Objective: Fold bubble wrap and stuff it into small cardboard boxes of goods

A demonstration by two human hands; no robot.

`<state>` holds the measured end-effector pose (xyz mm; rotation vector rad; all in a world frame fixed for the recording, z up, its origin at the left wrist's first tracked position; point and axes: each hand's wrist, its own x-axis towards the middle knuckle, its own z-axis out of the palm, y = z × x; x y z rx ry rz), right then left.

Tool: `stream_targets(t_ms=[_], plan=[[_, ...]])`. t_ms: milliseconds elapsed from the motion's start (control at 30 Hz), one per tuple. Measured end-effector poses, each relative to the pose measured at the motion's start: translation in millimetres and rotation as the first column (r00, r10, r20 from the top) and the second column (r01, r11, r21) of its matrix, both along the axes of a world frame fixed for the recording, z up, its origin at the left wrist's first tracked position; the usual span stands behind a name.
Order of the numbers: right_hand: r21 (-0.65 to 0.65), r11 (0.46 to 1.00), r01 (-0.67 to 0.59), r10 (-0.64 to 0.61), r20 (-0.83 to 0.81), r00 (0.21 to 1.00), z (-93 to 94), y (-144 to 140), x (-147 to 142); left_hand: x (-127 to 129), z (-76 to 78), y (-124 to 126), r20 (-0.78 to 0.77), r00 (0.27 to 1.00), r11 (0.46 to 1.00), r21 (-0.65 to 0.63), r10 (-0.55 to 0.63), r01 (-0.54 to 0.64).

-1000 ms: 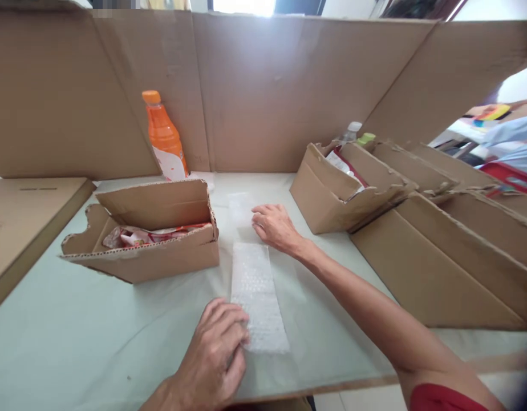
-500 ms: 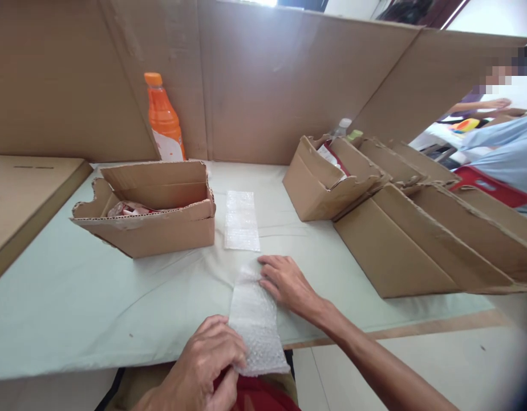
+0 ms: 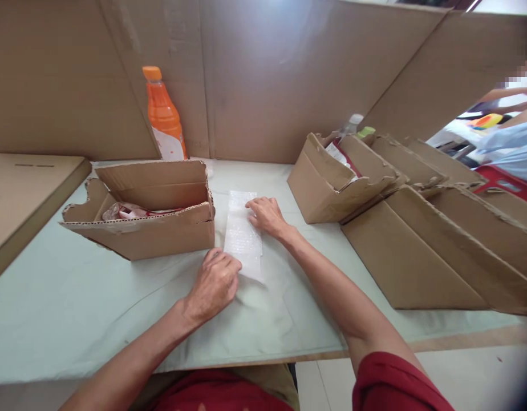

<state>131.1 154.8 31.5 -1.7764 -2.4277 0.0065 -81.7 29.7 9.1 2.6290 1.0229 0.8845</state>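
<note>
— Why are both hands flat on the bubble wrap (image 3: 243, 237)?
— To pin it to the table (image 3: 75, 319): left hand (image 3: 213, 283) presses its near end, right hand (image 3: 266, 216) the far end, fingers spread, gripping nothing, just right of the open box (image 3: 148, 228).

I see a strip of clear, dimpled plastic bubble wrap (image 3: 243, 237) on the bench (image 3: 53, 319), which wears smooth, matt, pale green cloth. At 10 o'clock stands a glossy orange plastic bottle (image 3: 163, 117); the open box (image 3: 144, 214) is rough, matt corrugated cardboard.
</note>
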Motion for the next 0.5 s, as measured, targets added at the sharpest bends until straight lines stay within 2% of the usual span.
stream_targets(t_ms=[67, 133, 267, 367, 433, 500], plan=[[0.044, 0.999, 0.005, -0.004, -0.026, 1.000, -10.0, -7, 0, -1, -12.7, 2, 0.000, 1.000, 0.999, -0.045, 0.001, -0.001], [0.082, 0.996, -0.044, 0.049, -0.055, 0.997, -14.4, -18, 0, -2, -19.2, 0, 0.026, 1.000, 0.997, -0.074, -0.001, 0.003], [-0.043, 0.978, -0.205, 0.201, -0.085, 0.976, -17.7, -31, -3, 0, -15.2, -5, 0.063, 0.998, 0.990, -0.135, -0.024, 0.032], [-0.040, 0.987, -0.153, 0.134, -0.291, 0.947, -15.8, -35, 3, 2, -6.4, -1, 0.069, 0.998, 0.986, -0.167, -0.014, 0.026], [0.025, 0.996, -0.082, 0.085, -0.461, 0.883, -9.8, -44, 12, 3, -1.2, 6, 0.029, 0.999, 0.985, -0.169, 0.024, -0.019], [0.098, 0.995, -0.030, 0.080, -0.562, 0.823, -1.5, -62, 22, 6, 3.0, 19, -0.028, 0.997, 0.984, -0.163, 0.074, -0.078]])
